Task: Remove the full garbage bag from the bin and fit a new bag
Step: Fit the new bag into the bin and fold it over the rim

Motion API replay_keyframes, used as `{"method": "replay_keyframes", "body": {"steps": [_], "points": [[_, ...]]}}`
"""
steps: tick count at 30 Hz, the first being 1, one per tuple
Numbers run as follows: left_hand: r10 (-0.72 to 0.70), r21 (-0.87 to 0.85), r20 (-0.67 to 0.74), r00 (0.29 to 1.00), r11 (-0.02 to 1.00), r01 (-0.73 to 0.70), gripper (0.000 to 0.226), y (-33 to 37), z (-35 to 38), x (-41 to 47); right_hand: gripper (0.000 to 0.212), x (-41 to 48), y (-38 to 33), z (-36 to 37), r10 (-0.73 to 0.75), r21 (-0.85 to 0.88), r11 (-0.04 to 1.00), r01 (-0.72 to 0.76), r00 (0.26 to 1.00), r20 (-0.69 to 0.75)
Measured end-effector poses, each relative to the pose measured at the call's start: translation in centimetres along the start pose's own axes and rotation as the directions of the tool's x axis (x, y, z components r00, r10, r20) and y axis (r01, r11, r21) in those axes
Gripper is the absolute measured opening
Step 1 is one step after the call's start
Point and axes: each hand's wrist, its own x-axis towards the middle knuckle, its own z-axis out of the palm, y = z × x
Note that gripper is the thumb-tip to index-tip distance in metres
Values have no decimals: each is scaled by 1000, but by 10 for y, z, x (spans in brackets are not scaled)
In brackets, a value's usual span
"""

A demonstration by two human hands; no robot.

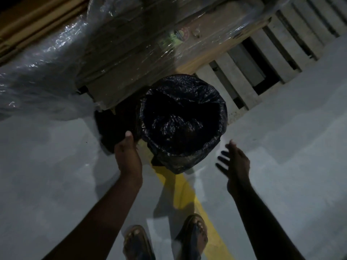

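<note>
A round bin [187,158] stands on the grey floor, lined with a black garbage bag [210,98] whose edge is folded over the rim. Crumpled black plastic lies deep inside it. Left of the bin sits a dark black mass [112,126], probably another bag. My left hand [127,156] grips the near edge of that mass, thumb on top. My right hand [234,164] hovers open to the right of the bin, fingers spread, touching nothing.
A pallet load wrapped in clear plastic film [116,45] stands right behind the bin. A wooden pallet [262,59] lies at the back right. A yellow floor line [189,192] runs from the bin toward my sandalled feet [165,239].
</note>
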Motion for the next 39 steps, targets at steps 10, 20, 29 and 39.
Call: {"method": "replay_keyframes", "body": {"steps": [10,20,29,39], "points": [[-249,-269,310,917,903,336,21,-25,2,-51,11,-41,34,31,184,182,941,-286,881,435],[-285,-303,267,921,882,361,14,-21,4,-36,43,-28,39,62,330,674,506,-539,843,426],[-365,-415,378,851,755,508,47,-14,13,-29,28,-35,46,67,226,810,321,-491,870,438],[-238,-346,418,877,851,396,15,-17,25,-32,27,-24,59,68,151,723,469,-506,853,499]]}}
